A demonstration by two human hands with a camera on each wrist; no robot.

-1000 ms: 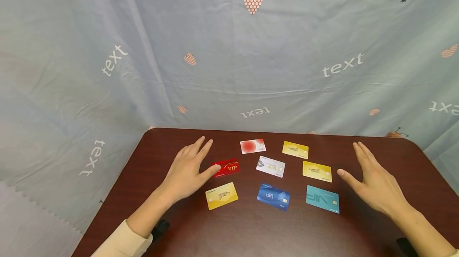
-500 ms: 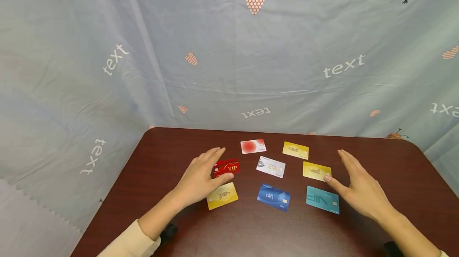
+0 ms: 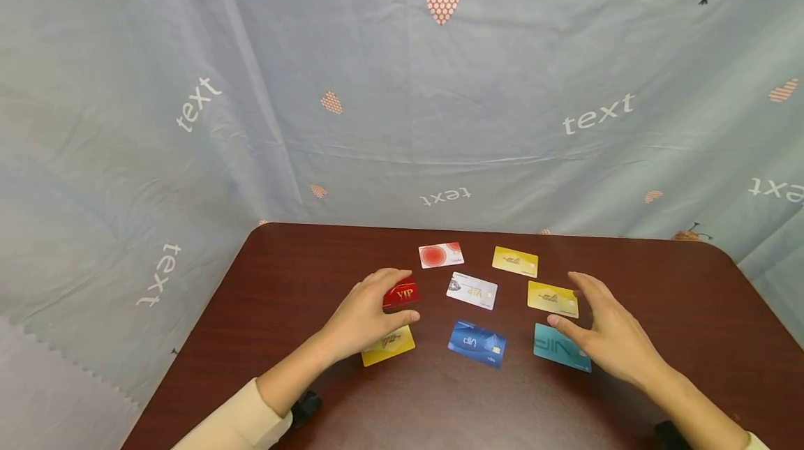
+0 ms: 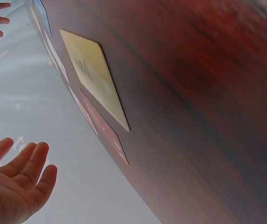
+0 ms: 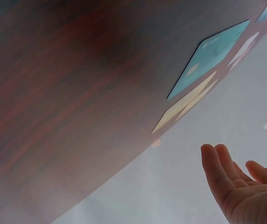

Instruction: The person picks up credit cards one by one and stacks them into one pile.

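Note:
In the head view my left hand (image 3: 361,314) hovers over the red VIP card (image 3: 404,294) and the near-left yellow card (image 3: 391,350), hiding part of each. My right hand (image 3: 618,335), holding nothing, is above the teal card (image 3: 559,347) and beside a yellow card (image 3: 549,298). Both hands have spread, slightly bent fingers; the wrist views show them raised off the table. Between them lie a blue VIP card (image 3: 477,343) and a white VIP card (image 3: 472,290). Farther back are a white card with red circles (image 3: 442,255) and another yellow card (image 3: 515,261).
The cards lie flat and apart on a dark brown table (image 3: 301,261) with rounded far corners. A pale blue-grey printed cloth (image 3: 377,87) hangs behind and to the sides. Dark straps (image 3: 306,408) show at the wrists.
Both hands have moved inward toward each other. The left now covers part of the red and yellow cards, and the right has come over the teal card. The cards have stayed in place.

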